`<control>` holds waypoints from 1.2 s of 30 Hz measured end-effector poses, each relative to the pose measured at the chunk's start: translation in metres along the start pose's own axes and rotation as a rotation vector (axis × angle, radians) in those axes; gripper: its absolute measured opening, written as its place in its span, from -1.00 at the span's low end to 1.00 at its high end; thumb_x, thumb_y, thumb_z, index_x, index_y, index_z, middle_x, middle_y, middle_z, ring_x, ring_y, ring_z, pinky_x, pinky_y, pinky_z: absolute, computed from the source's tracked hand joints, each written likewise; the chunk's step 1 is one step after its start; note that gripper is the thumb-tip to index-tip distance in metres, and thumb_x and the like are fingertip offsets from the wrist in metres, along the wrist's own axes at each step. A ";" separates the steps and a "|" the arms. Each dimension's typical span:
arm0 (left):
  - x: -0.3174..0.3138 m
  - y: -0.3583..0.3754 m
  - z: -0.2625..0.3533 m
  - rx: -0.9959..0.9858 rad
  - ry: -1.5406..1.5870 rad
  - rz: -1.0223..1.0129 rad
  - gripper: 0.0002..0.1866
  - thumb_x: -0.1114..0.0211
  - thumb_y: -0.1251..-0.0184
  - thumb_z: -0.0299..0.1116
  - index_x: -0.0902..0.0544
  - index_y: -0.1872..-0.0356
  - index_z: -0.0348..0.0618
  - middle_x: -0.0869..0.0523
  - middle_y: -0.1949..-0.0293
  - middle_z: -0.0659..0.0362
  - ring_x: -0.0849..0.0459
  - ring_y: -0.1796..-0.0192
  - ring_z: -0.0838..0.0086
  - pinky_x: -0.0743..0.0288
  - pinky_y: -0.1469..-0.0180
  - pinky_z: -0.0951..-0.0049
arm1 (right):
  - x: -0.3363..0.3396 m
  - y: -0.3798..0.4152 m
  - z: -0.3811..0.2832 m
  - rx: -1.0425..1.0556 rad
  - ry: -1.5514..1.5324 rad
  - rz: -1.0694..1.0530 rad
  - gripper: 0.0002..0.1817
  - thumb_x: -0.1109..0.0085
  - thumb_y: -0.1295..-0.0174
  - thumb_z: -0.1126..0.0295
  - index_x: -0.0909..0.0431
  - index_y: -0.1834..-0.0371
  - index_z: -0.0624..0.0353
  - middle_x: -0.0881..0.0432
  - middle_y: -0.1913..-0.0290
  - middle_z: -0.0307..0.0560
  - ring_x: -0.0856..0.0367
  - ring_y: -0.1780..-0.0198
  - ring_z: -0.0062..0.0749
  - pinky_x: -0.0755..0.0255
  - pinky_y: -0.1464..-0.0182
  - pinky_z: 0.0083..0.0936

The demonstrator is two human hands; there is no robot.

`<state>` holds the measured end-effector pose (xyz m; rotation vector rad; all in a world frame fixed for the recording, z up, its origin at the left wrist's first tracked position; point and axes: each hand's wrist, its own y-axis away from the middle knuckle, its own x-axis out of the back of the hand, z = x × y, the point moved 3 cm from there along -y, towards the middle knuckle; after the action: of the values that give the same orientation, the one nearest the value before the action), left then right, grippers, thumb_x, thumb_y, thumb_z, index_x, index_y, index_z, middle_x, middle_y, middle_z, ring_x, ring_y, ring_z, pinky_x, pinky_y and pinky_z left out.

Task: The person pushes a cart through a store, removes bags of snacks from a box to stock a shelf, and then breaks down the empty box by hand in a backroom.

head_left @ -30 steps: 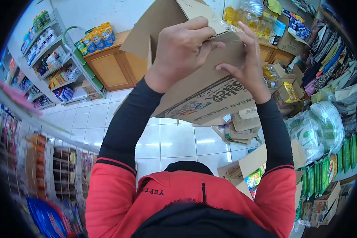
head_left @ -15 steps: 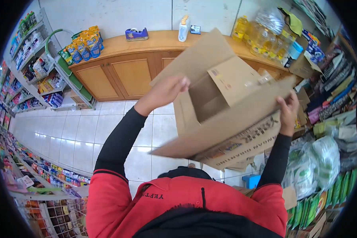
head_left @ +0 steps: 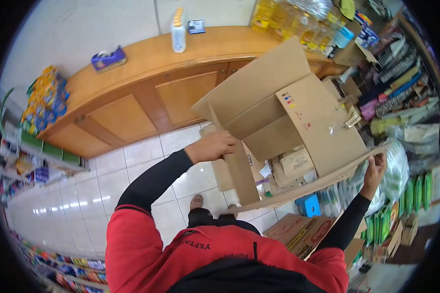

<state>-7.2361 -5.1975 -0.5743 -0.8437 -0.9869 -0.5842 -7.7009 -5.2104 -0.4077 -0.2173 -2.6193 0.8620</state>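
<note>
A large brown cardboard box [head_left: 322,115] is held up in front of me, tilted, with its flaps spread. My left hand [head_left: 211,146] is closed over the box's left wall, fingertips folded over the edge. My right hand [head_left: 375,172] pinches the far right corner of the near flap, which is seen nearly edge-on. A strip of loose tape [head_left: 344,124] clings to the right flap, near small coloured print marks. Through the box opening show folded cardboard pieces [head_left: 294,163] and bits of paper.
A wooden counter [head_left: 146,58] bears a tape dispenser [head_left: 108,59], white bottles [head_left: 178,36], pouches [head_left: 46,100] and oil bottles [head_left: 283,22]. Flattened cartons [head_left: 303,232] and a blue stool [head_left: 308,205] are near my right. Plastic-wrapped goods [head_left: 393,171] and folded cloths [head_left: 401,83] line the right side.
The box has turned and tipped, so its opening faces me more and its inside shows. Both hands moved lower, the right one outward along the flap. My view swung to the right.
</note>
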 end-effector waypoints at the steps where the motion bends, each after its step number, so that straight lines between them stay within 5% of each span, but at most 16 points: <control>1: 0.004 0.014 -0.013 0.039 -0.032 0.031 -0.78 -0.33 0.28 -0.39 -0.49 0.54 -0.15 -0.47 0.44 0.13 -0.49 0.24 0.22 -0.40 0.24 0.31 | 0.012 0.003 0.016 -0.011 0.020 0.030 -0.71 -0.24 -0.08 0.36 -0.44 0.20 0.25 -0.51 0.29 -0.26 -0.43 0.20 -0.62 -0.25 0.07 -0.66; 5: 0.034 0.063 -0.055 0.196 -0.033 0.283 -0.89 -0.21 0.10 -0.40 -0.46 0.53 -0.12 -0.47 0.41 0.15 -0.51 0.26 0.23 -0.42 0.27 0.35 | 0.049 0.040 0.035 -0.211 0.147 0.227 -0.74 -0.22 -0.07 0.43 -0.47 0.19 0.24 -0.55 0.27 -0.25 -0.46 0.24 -0.63 -0.27 0.12 -0.66; 7: 0.046 0.078 -0.074 0.199 -0.062 0.238 -0.89 -0.20 0.10 -0.42 -0.44 0.54 -0.13 -0.47 0.41 0.14 -0.52 0.25 0.23 -0.42 0.27 0.35 | 0.052 0.071 0.027 -0.448 0.165 -0.076 -0.77 -0.23 -0.05 0.45 -0.49 0.22 0.24 -0.57 0.28 -0.25 -0.46 0.26 -0.61 -0.28 0.14 -0.65; 9: 0.059 0.076 -0.082 0.217 -0.094 0.197 -0.90 -0.18 0.09 -0.44 -0.43 0.54 -0.15 -0.47 0.41 0.13 -0.52 0.25 0.22 -0.42 0.27 0.36 | 0.054 0.106 0.030 -0.603 0.162 -0.164 -0.78 -0.24 -0.02 0.45 -0.50 0.26 0.24 -0.59 0.32 -0.25 -0.50 0.25 -0.58 -0.32 0.16 -0.63; 11: 0.089 0.061 -0.079 0.097 -0.074 0.141 -0.92 -0.15 0.07 -0.46 -0.43 0.54 -0.18 -0.47 0.43 0.13 -0.53 0.25 0.24 -0.42 0.27 0.35 | 0.081 0.153 0.060 -0.832 0.452 -0.317 -0.86 -0.17 -0.08 0.43 -0.52 0.33 0.24 -0.60 0.34 -0.22 -0.54 0.26 -0.54 -0.38 0.17 -0.63; 15: 0.137 0.012 -0.070 -0.201 -0.139 0.148 -0.90 -0.15 0.09 -0.42 -0.43 0.57 -0.19 -0.46 0.45 0.16 -0.51 0.29 0.27 -0.42 0.29 0.34 | 0.119 0.219 0.096 -1.016 0.280 -0.485 -0.91 -0.15 -0.06 0.51 -0.56 0.37 0.26 -0.61 0.43 -0.21 -0.56 0.41 -0.54 -0.43 0.31 -0.59; 17: 0.160 -0.019 -0.054 -0.298 -0.187 0.119 -0.90 -0.16 0.11 -0.41 -0.44 0.58 -0.18 -0.46 0.46 0.18 -0.51 0.29 0.29 -0.44 0.25 0.37 | 0.093 0.210 0.060 -1.582 0.125 -0.704 -0.77 -0.05 -0.05 0.62 -0.60 0.22 0.30 -0.66 0.25 -0.08 -0.63 0.23 -0.45 -0.49 0.18 -0.57; 18: 0.168 -0.032 -0.042 -0.392 -0.230 0.093 -0.90 -0.16 0.12 -0.41 -0.45 0.58 -0.17 -0.45 0.46 0.20 -0.51 0.29 0.31 -0.46 0.22 0.39 | 0.066 0.183 0.038 -1.508 0.348 -0.987 -0.65 -0.03 -0.03 0.66 -0.57 0.06 0.27 -0.61 0.06 -0.02 -0.61 0.07 -0.35 -0.48 0.05 -0.52; 20: 0.181 -0.059 -0.015 -0.535 -0.249 0.115 -0.91 -0.16 0.13 -0.40 -0.46 0.58 -0.16 -0.44 0.47 0.22 -0.50 0.30 0.35 -0.48 0.16 0.42 | 0.059 0.181 0.088 -1.299 0.182 -1.190 -0.70 -0.09 -0.07 0.56 -0.59 0.08 0.21 -0.62 0.08 -0.04 -0.59 0.08 -0.38 -0.42 -0.03 -0.50; 21: 0.188 -0.068 -0.002 -0.673 -0.266 0.154 -0.92 -0.16 0.14 -0.40 -0.48 0.59 -0.15 -0.42 0.48 0.24 -0.50 0.31 0.40 -0.49 0.09 0.44 | 0.010 0.147 0.059 -0.914 0.375 -1.339 -0.72 -0.13 -0.08 0.48 -0.60 0.11 0.22 -0.63 0.12 -0.04 -0.57 0.08 -0.44 -0.40 -0.02 -0.52; 23: 0.195 -0.078 0.023 -0.716 -0.340 0.093 -0.92 -0.17 0.12 -0.41 -0.47 0.59 -0.16 -0.43 0.47 0.23 -0.52 0.27 0.40 -0.48 -0.01 0.39 | -0.078 0.119 0.034 -0.726 0.119 -1.242 -0.66 -0.16 -0.10 0.47 -0.52 0.00 0.15 -0.60 0.07 -0.10 -0.54 0.04 -0.47 -0.36 -0.07 -0.47; 24: 0.195 -0.079 0.034 -0.755 -0.417 0.043 -0.91 -0.19 0.11 -0.41 -0.47 0.59 -0.16 -0.44 0.45 0.22 -0.55 0.23 0.40 -0.47 -0.12 0.35 | -0.128 0.110 0.017 -0.657 0.052 -1.251 -0.66 -0.01 -0.22 0.48 -0.42 -0.09 0.18 -0.54 -0.04 -0.08 -0.50 -0.06 -0.30 -0.31 -0.14 -0.44; 25: 0.197 -0.081 0.042 -0.764 -0.420 0.030 -0.91 -0.19 0.11 -0.41 -0.47 0.59 -0.16 -0.44 0.45 0.22 -0.55 0.23 0.40 -0.47 -0.12 0.35 | -0.177 0.104 0.007 -0.329 -0.097 -1.328 -0.60 0.03 -0.24 0.50 -0.32 -0.17 0.19 -0.49 -0.10 -0.03 -0.50 -0.06 -0.31 -0.34 -0.12 -0.47; 29: 0.222 -0.078 0.058 -0.785 -0.462 0.122 -0.90 -0.18 0.15 -0.42 -0.44 0.66 -0.15 -0.31 0.52 0.23 -0.52 0.34 0.45 -0.48 -0.09 0.38 | -0.308 0.132 0.033 -0.272 -0.436 -1.488 -0.35 -0.08 -0.11 0.58 -0.12 -0.31 0.13 -0.32 -0.22 0.10 -0.43 -0.14 -0.21 -0.35 -0.15 -0.41; 33: 0.263 -0.070 0.057 -0.709 -0.585 -0.063 -0.91 -0.20 0.22 -0.46 -0.46 0.70 -0.21 -0.48 0.46 0.17 -0.62 0.21 0.31 -0.55 -0.04 0.24 | -0.374 0.169 0.031 0.319 -0.040 -1.514 -0.24 -0.11 -0.03 0.57 -0.03 -0.36 0.09 -0.21 -0.29 0.05 -0.14 -0.33 -0.08 -0.11 -0.32 -0.17; 36: 0.292 -0.058 0.055 -0.633 -0.673 -0.110 -0.92 -0.21 0.27 -0.49 -0.49 0.70 -0.25 -0.50 0.47 0.15 -0.63 0.21 0.27 -0.57 0.00 0.21 | -0.393 0.199 0.065 0.692 0.269 -1.383 -0.38 -0.01 -0.13 0.42 -0.12 -0.31 0.02 -0.29 -0.23 -0.02 -0.20 -0.30 -0.16 -0.06 -0.34 -0.12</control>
<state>-7.1761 -5.2004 -0.2776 -1.6212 -1.4922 -0.7398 -7.3594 -5.1871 -0.6930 1.3434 -1.4490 0.9376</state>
